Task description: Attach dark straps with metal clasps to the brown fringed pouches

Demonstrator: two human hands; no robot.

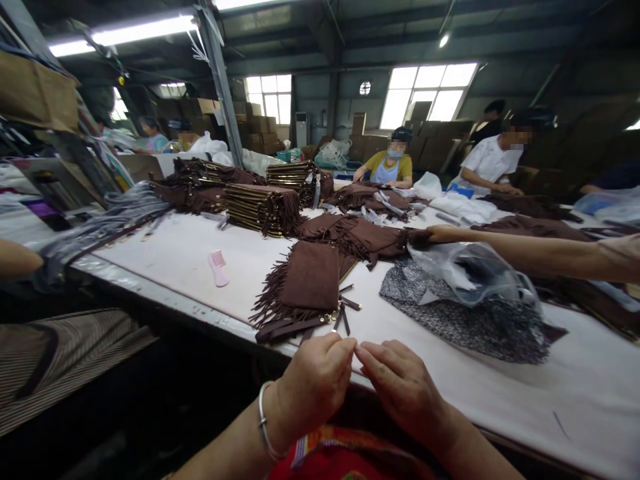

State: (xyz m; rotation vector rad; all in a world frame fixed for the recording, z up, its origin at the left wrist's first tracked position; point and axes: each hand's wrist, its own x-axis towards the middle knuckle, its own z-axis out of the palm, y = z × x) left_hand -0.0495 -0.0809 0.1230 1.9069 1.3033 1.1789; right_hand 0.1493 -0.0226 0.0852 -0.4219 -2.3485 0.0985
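At the table's near edge, my left hand (320,373) is closed with thumb and fingertips pressed together. My right hand (403,380) meets it tip to tip, its fingers pinched too. Whatever lies between the fingertips is too small or hidden to name. Just beyond them rests a brown fringed pouch (311,275), its fringe spread to the left. A dark brown strap (287,328) and short zipper pulls (345,313) lie at its near side, close to my left hand.
A pink comb (218,268) lies left of the pouch. Stacked brown pouches (263,210) stand behind. At right are a black-and-white patterned cloth (450,320) and a plastic bag (465,267); a co-worker's arm (540,257) reaches in there. Other people work across the table.
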